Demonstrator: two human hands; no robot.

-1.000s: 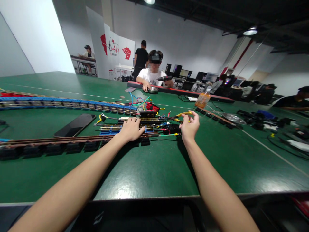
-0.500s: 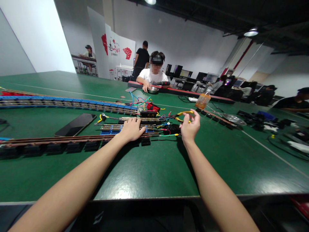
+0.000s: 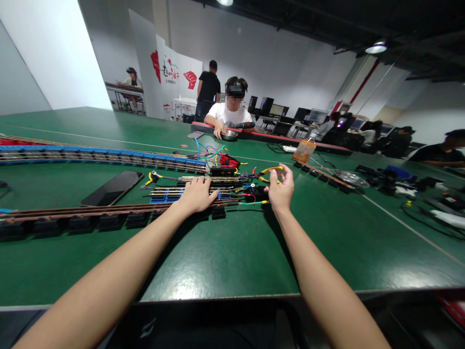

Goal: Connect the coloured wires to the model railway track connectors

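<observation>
Over a green table [image 3: 218, 261], right fingers [image 3: 289, 177] clasp yellow-handled pliers [image 3: 270, 170]; left fingers [image 3: 199, 184], thumb apart, touch rails [image 3: 167, 193].

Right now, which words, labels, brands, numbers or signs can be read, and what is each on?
No text reads clearly enough to quote.
White panel: brush-style characters between red fists, too blurred; smaller line beneath, too small.
Dark material below the table: white mark, unreadable.
Yellow-handled tool in the right hand: no legible marking.
</observation>
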